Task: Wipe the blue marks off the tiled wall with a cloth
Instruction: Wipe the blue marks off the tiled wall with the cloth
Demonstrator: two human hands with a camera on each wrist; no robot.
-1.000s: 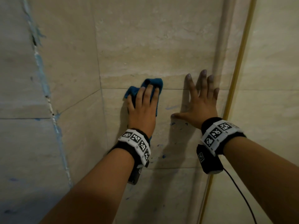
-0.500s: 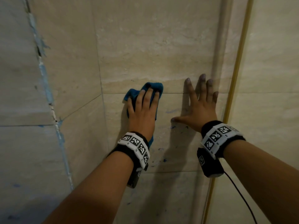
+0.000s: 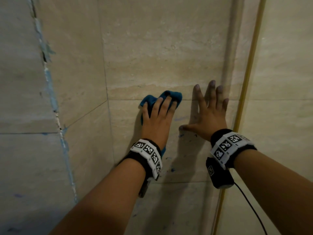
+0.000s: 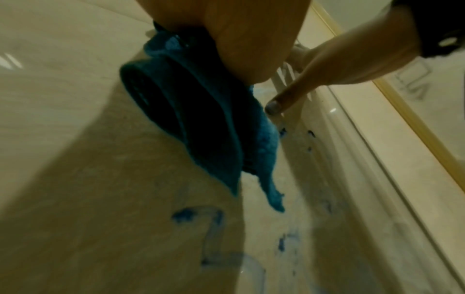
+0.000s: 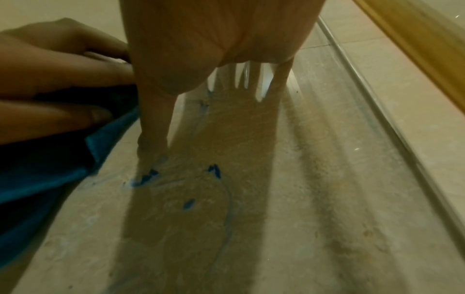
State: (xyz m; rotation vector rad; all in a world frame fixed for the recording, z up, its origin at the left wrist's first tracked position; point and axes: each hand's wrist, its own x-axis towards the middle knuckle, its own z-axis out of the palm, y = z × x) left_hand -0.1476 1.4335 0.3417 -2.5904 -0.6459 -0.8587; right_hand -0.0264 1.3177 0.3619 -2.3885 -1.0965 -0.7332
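The left hand (image 3: pixel 156 121) lies flat, fingers straight and close together (thumb hidden), forearm reaching in from the near left. The right hand (image 3: pixel 209 114) is spread wide, thumb pointing left.

Dim warm light; wrist views blurred; dark arm shadows on tiled wall (image 3: pixel 160 56).

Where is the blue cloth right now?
In the head view, the blue cloth is pinned flat against the tiled wall under the left hand, at a horizontal grout line, just left of the right hand.
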